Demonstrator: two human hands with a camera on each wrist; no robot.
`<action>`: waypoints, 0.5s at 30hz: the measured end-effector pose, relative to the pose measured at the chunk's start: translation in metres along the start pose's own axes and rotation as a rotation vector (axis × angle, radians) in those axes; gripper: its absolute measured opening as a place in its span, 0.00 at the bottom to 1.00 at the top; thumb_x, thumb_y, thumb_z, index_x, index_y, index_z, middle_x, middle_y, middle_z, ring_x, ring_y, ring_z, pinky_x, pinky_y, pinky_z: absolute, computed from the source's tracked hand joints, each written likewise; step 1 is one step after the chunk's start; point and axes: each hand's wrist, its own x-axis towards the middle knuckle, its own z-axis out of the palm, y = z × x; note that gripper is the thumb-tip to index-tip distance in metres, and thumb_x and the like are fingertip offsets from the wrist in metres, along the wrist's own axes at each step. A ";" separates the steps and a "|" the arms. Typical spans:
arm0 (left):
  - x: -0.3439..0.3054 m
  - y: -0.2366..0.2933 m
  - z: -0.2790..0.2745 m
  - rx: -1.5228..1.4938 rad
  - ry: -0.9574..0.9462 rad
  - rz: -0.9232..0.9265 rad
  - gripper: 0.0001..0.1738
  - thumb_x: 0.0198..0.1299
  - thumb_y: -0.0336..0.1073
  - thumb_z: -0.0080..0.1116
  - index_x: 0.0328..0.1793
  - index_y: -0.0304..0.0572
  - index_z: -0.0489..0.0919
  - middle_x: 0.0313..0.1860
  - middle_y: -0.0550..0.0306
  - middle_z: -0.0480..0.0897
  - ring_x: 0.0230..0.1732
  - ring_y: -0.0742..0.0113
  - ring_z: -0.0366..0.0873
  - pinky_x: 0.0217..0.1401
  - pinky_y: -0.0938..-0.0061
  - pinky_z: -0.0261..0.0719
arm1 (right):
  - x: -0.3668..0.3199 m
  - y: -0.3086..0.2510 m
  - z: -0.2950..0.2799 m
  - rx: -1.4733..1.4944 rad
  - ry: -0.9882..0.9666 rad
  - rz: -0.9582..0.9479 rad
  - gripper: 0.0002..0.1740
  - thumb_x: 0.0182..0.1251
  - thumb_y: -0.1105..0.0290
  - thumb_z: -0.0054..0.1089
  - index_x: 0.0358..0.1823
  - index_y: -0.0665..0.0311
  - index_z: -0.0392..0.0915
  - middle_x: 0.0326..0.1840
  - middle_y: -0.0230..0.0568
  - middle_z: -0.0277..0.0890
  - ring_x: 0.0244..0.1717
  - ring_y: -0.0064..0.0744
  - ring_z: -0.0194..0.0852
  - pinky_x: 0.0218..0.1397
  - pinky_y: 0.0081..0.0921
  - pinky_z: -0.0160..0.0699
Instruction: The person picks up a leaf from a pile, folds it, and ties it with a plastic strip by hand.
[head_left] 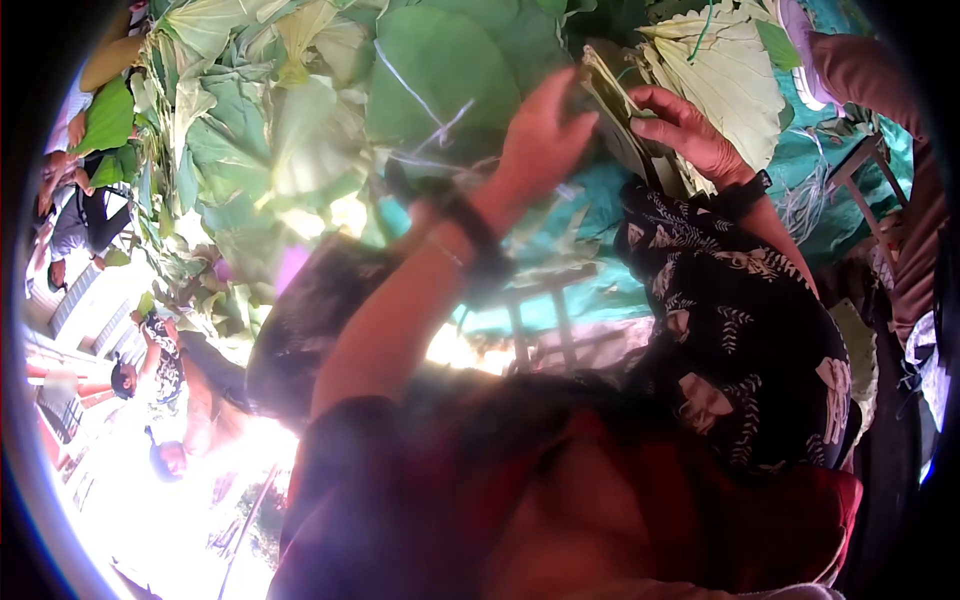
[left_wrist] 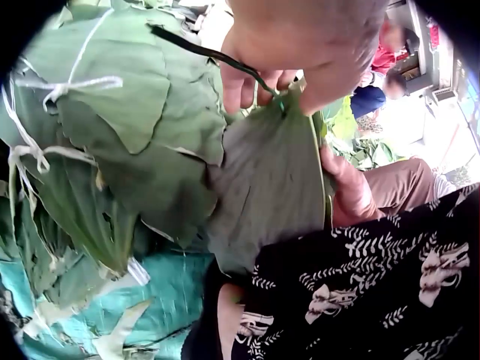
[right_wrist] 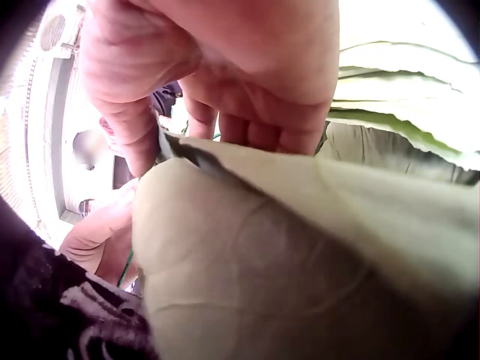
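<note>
My right hand [head_left: 690, 135] grips a folded leaf bundle [head_left: 612, 100], broad and grey-green like lotus leaf, held above my lap. In the right wrist view, my right thumb and fingers close over the bundle's upper edge [right_wrist: 300, 169]. At the bundle's left side, my left hand [head_left: 540, 140] is blurred, with thumb and fingers apart. The left wrist view has its fingertips right at the narrow top of the folded leaf [left_wrist: 270, 165]. A thin green string [left_wrist: 282, 105] shows there; I cannot tell whether the left fingers pinch it.
Large green leaves [head_left: 450, 70] heap up ahead, some tied with white string [head_left: 440, 130]. Pale dried leaves [head_left: 720, 90] lie at the upper right over a teal tarp [head_left: 800, 190]. Another person's leg [head_left: 870, 75] comes in at the right, near a metal frame [head_left: 868, 160]. Several people sit at the left.
</note>
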 end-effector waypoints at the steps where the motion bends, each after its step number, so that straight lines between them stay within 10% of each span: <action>1: 0.001 0.001 0.005 -0.022 0.034 0.028 0.29 0.62 0.38 0.63 0.68 0.39 0.71 0.62 0.42 0.78 0.61 0.48 0.77 0.61 0.62 0.77 | 0.000 -0.001 0.000 -0.021 0.004 -0.013 0.23 0.69 0.64 0.62 0.63 0.60 0.73 0.53 0.33 0.76 0.54 0.22 0.73 0.56 0.23 0.74; 15: 0.001 0.002 -0.004 0.049 -0.001 0.052 0.25 0.60 0.30 0.65 0.63 0.41 0.73 0.60 0.47 0.80 0.61 0.57 0.80 0.58 0.67 0.82 | 0.004 0.018 0.002 0.289 0.197 0.110 0.20 0.72 0.63 0.61 0.61 0.63 0.76 0.50 0.32 0.81 0.51 0.20 0.77 0.57 0.19 0.76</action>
